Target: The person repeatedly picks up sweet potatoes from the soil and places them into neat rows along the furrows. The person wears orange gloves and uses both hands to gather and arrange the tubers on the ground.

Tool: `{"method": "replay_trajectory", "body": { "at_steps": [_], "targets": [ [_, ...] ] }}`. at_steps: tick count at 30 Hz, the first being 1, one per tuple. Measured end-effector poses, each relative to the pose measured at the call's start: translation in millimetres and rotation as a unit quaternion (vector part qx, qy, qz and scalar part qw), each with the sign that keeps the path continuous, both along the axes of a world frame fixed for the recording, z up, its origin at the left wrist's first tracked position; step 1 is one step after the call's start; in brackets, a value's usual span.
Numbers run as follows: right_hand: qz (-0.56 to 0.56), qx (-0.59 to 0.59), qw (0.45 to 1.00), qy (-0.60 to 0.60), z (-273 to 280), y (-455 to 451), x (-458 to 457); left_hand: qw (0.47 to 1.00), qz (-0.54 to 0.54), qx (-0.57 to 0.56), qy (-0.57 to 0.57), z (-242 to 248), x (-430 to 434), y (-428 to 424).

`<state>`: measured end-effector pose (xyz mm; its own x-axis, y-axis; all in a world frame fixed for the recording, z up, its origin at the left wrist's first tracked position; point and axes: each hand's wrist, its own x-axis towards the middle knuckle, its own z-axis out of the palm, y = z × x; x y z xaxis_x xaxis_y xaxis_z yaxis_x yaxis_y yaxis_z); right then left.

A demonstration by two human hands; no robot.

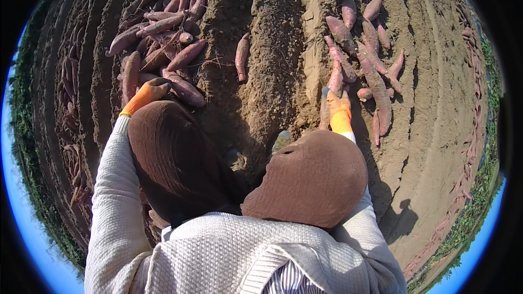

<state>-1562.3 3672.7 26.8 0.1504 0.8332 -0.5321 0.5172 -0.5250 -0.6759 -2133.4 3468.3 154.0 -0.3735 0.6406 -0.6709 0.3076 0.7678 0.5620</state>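
My left hand [154,90], in an orange glove with dark fingertips, rests at the near edge of a heap of sweet potatoes [161,24], beside a thick one [184,89]; my knee and the glove hide whether it grips anything. On the right, my gloved right hand [337,104] reaches down onto sweet potatoes in the other row. A pink, slender sweet potato [336,76] extends forward from its fingertips, and another [324,112] lies along its left side. Whether the fingers close on either is unclear. One single sweet potato [242,57] lies on the soil between the rows.
My bent knees [306,175] in brown trousers fill the near middle. A soil ridge [271,49] runs forward between the two rows. More sweet potatoes [374,73] lie beyond and right of my right hand. Further rows and green plants [480,208] border the field.
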Motion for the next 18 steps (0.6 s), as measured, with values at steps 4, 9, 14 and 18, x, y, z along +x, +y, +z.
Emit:
{"method": "replay_trajectory", "body": {
  "at_steps": [4,9,14,18],
  "targets": [
    [-0.076,0.031,0.978,0.19,23,-6,7,0.999,-0.033,-0.009,0.042,0,2,-2],
    [0.06,0.0,0.784,0.618,61,-10,-86,0.995,0.027,-0.05,-0.085,-2,3,12],
    [0.129,0.115,0.927,0.333,75,-24,-85,0.998,-0.001,-0.04,-0.04,-3,-3,18],
    [0.078,-0.056,0.983,-0.159,79,-78,17,0.999,-0.014,-0.04,-0.016,-10,-18,13]
  ]
}}
